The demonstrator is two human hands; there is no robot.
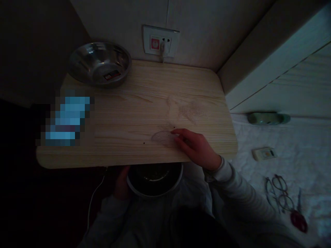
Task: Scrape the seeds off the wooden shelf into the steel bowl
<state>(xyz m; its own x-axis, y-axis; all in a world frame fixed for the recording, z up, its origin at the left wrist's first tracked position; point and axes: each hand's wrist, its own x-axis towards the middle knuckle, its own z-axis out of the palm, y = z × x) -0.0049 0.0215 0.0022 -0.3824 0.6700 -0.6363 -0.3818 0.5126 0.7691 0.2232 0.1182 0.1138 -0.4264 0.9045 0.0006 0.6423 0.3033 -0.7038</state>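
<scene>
My right hand (196, 146) rests on the light wooden table (144, 100) near its front edge, fingers closed on a thin, pale, see-through curved piece (161, 137) lying flat on the wood. My left hand (121, 184) is below the table edge, holding a dark bowl with a white rim (155, 181) by its left side; its fingers are mostly hidden behind the bowl. A few dark specks lie on the wood beside the pale piece.
A steel bowl (99, 63) stands at the table's back left. A wall socket (160, 41) with a plug is behind. A blurred blue patch (67, 119) covers the left edge. On the white bed at right lie a remote (263, 153), glasses (278, 193) and a green object (267, 118).
</scene>
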